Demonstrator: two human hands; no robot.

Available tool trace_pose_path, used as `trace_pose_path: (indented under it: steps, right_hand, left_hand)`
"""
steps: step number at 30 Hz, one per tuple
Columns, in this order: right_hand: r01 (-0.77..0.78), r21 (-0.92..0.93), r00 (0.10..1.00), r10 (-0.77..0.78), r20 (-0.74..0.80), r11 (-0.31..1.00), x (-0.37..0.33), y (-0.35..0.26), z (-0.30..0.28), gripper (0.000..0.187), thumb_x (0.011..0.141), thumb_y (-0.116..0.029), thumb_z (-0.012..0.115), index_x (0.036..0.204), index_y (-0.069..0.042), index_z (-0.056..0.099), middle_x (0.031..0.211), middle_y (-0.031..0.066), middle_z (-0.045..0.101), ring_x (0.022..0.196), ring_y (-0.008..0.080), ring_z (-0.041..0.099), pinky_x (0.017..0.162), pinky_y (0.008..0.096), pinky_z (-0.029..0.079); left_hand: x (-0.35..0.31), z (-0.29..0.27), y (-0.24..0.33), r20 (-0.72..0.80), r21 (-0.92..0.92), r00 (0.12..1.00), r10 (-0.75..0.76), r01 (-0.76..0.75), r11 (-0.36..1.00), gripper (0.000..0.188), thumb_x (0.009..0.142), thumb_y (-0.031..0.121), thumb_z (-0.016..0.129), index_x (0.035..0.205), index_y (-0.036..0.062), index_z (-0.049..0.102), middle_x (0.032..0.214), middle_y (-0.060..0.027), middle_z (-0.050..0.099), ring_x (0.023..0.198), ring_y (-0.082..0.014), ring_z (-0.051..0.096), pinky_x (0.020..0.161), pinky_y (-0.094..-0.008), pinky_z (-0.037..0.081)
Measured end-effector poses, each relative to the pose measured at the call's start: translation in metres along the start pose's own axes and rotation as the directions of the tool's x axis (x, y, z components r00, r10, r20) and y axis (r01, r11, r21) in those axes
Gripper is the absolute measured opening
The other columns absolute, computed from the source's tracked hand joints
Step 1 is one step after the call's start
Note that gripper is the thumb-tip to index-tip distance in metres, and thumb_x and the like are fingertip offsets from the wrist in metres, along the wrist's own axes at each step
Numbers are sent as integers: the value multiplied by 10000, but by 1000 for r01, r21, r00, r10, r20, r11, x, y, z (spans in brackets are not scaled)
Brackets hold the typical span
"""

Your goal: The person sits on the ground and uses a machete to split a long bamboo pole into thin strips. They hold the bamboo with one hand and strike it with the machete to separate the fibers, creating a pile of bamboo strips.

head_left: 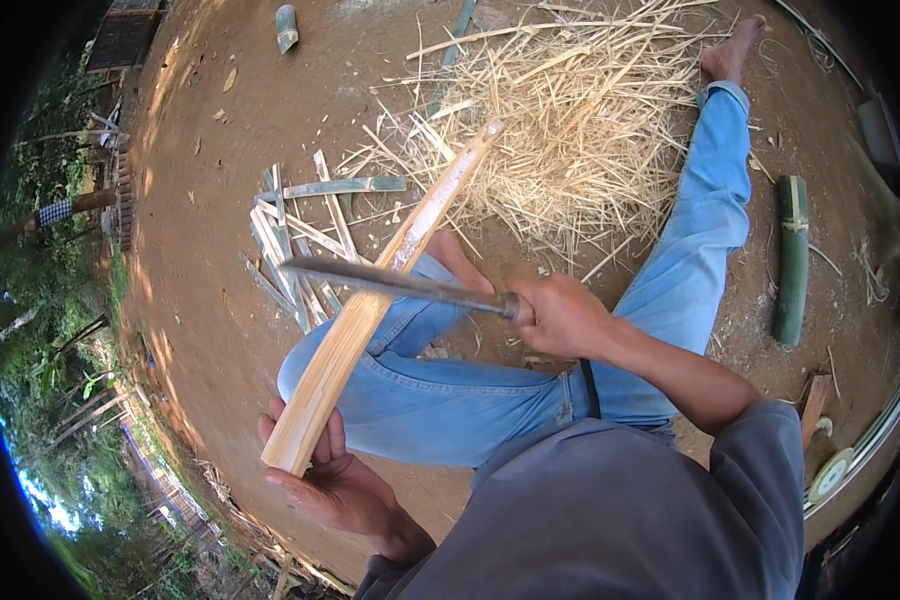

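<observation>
A long split bamboo strip [333, 362] slants from my left hand up over my bent leg, its pale inner face turned up. My left hand [332, 478] is closed round the strip's near end, thumb on one side and fingers on the other. In my right hand [560, 317] I grip the handle of a machete [395, 283]. Its long dark blade lies across the strip near the middle and is slightly blurred. Whether the edge bites into the bamboo I cannot tell. The strip's far end [492, 130] reaches over the shavings.
A big heap of pale bamboo shavings [580, 130] lies between my legs and beyond. Several split bamboo pieces [292, 240] are piled left of my knee. A green bamboo section [793, 262] lies at the right, a short one [286, 30] at the far left. Trees border the left.
</observation>
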State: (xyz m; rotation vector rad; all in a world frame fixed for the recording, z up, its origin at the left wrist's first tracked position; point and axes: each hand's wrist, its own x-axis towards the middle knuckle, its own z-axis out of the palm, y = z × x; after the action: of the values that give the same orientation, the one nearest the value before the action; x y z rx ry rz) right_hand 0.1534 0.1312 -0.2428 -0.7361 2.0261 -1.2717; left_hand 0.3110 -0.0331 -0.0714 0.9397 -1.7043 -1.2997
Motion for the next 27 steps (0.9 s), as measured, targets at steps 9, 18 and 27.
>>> trace_pose_path:
  steps: [9, 18, 27]
  right_hand:
    - [68, -33, 997, -69, -29, 997, 16, 19, 14, 151, 736, -94, 609, 873, -30, 599, 646, 193, 617, 613, 376, 631, 583, 452, 499]
    - [-33, -48, 998, 30, -59, 998, 42, 50, 16, 189, 751, -111, 591, 917, -22, 603, 674, 237, 617, 612, 399, 621, 604, 486, 494]
    - [-28, -149, 999, 24, -31, 988, 55, 64, 14, 143, 775, -106, 581, 884, -15, 597, 695, 230, 624, 644, 394, 632, 608, 483, 496]
  left_hand:
    - [10, -9, 0, 41, 10, 999, 7, -7, 1000, 667, 1029, 456, 313, 1418, -85, 297, 1421, -266, 407, 1183, -325, 576, 986, -367, 523]
    - [23, -5, 2, -39, 142, 999, 27, -22, 990, 688, 1029, 466, 279, 1432, -91, 276, 1414, -296, 401, 1190, -328, 570, 939, -358, 554]
    - [36, -2, -1, -51, 108, 998, 24, -18, 994, 678, 1027, 471, 310, 1430, -74, 282, 1428, -267, 382, 1268, -340, 491, 1055, -396, 450]
